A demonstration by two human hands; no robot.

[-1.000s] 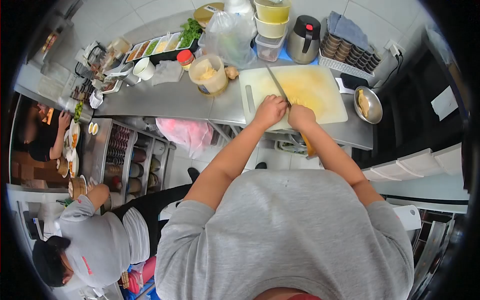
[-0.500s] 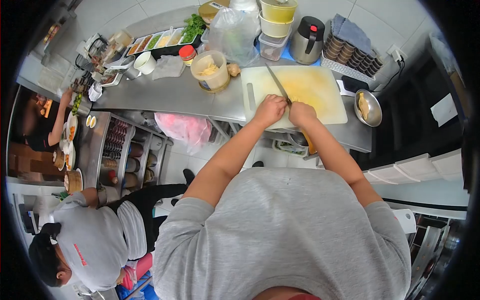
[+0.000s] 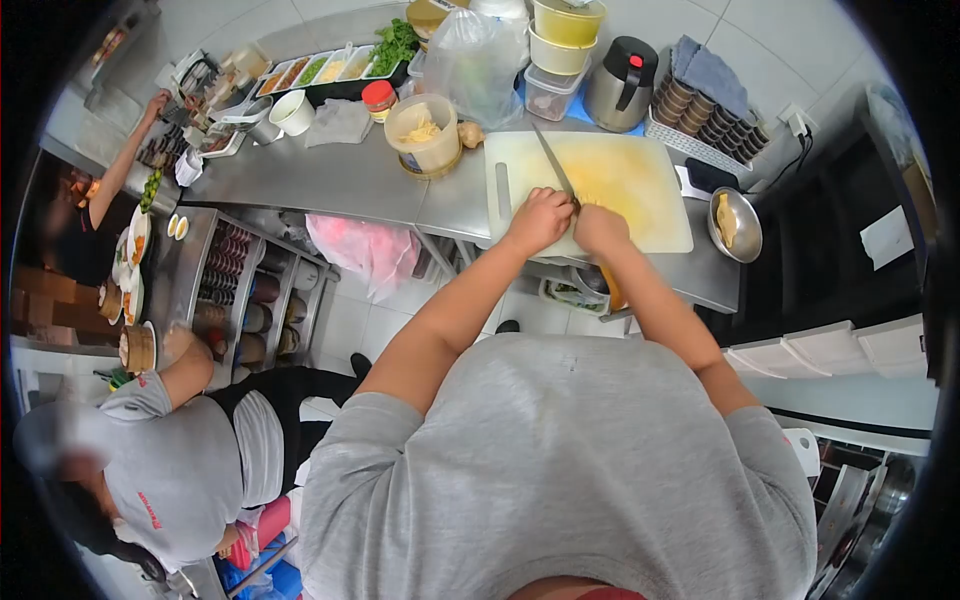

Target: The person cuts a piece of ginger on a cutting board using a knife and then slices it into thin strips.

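Note:
My right hand (image 3: 603,232) is closed around the handle of a long kitchen knife (image 3: 553,160), whose blade points away from me over a white cutting board (image 3: 660,215). Just left of the blade, the fingers of my left hand (image 3: 542,220) are curled down on the board. Whatever they press on is hidden beneath them. Small yellow cut bits (image 3: 592,196) lie right of the blade, and the board is stained yellow there. Left of the board, a plastic tub (image 3: 424,150) contains pale yellow strips, with a knobbly brown root (image 3: 470,134) beside it.
A metal bowl (image 3: 735,225) with a yellow piece stands right of the board. Behind are a steel thermos jug (image 3: 620,85), stacked tubs (image 3: 560,55) and a plastic bag (image 3: 470,75). One co-worker (image 3: 180,470) stands at left; another person's arm (image 3: 125,165) reaches in beyond.
Both my hands and the knife stay at nearly the same spot on the board. The co-worker at left has turned their head and moved an arm; the other person's arm reaches farther up.

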